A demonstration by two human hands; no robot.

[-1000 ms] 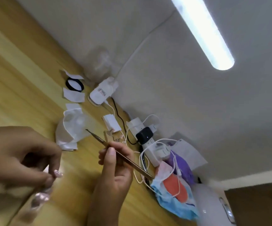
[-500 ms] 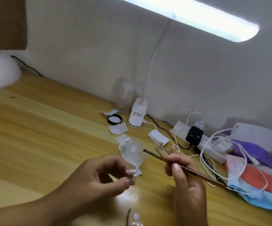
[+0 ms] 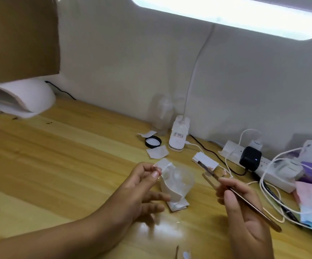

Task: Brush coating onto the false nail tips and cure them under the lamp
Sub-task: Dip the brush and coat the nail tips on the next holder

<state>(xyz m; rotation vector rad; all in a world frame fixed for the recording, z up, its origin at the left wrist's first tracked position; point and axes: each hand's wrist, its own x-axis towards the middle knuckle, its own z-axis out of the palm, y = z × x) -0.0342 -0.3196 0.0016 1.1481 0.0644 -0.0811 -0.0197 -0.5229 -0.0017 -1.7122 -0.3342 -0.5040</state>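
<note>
Wooden desk (image 3: 58,165) beneath, left hand (image 3: 140,186) pinches a false nail tip (image 3: 156,168) near centre, right hand (image 3: 245,212) at four o'clock grips the brush (image 3: 254,208): best to brace wrists, stroke thinly, then cure in the lamp (image 3: 30,96) at ten o'clock.

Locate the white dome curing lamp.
Head view, far left: the white dome lamp sits at the back of the wooden desk, below the brown panel, left of the left hand.

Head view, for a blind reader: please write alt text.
A person's left hand pinches a nail tip while the right hand holds a thin brush above a wooden desk. A white curing lamp sits far left; a power strip, cables and face masks lie right.
</note>
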